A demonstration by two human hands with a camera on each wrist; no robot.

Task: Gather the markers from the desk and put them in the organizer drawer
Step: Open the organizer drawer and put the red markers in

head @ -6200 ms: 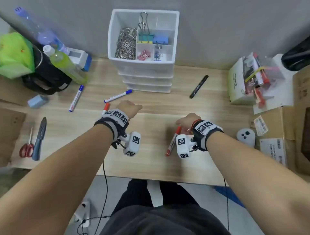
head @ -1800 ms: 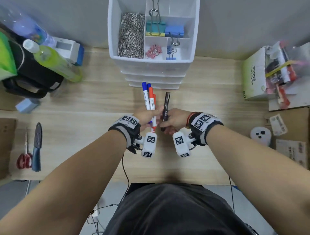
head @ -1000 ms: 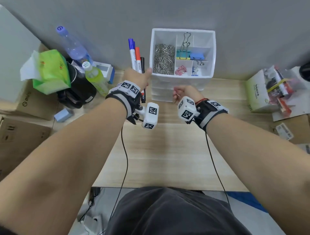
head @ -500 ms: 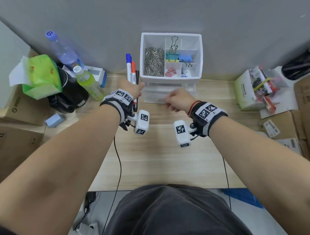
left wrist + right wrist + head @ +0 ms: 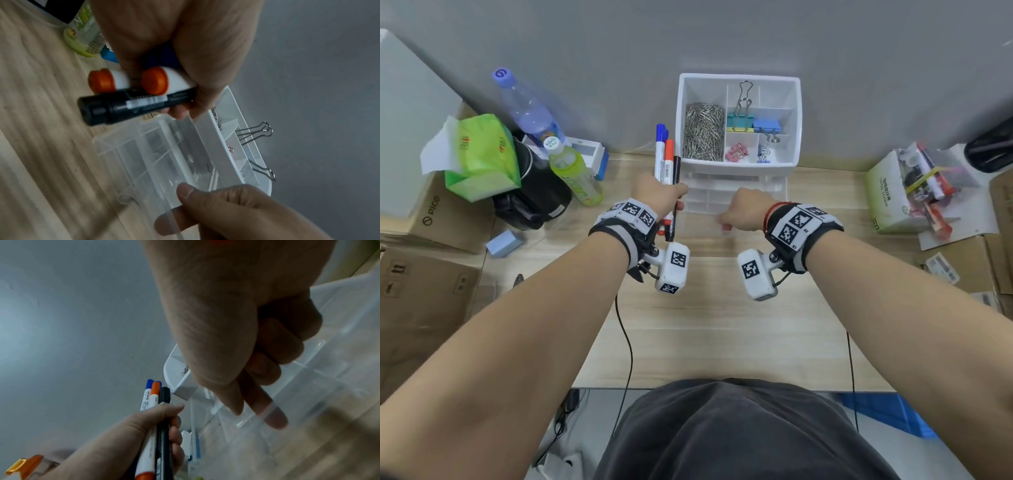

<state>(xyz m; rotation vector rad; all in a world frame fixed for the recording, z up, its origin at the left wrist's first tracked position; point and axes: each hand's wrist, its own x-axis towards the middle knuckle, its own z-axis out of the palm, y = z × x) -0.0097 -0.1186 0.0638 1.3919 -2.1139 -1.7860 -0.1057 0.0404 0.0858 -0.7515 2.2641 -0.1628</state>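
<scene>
The left hand (image 5: 659, 193) clamps a bundle of smooth cylindrical markers (image 5: 666, 161) upright, left of the white organizer (image 5: 796, 137). The right hand (image 5: 744, 212) pinches the clear plastic drawer (image 5: 156, 155), pulled out.

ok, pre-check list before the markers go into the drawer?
1. All markers gathered in left hand: ok, none seen loose on the desk.
2. Grip secure: ok, fingers wrap the bundle.
3. Drawer pulled out of the organizer: ok.
4. Right hand holds the drawer front: ok, pinching its edge.
5. Drawer compartments free: cannot tell, clear plastic and blur.
6. Markers fit lengthwise between dividers: cannot tell.
</scene>
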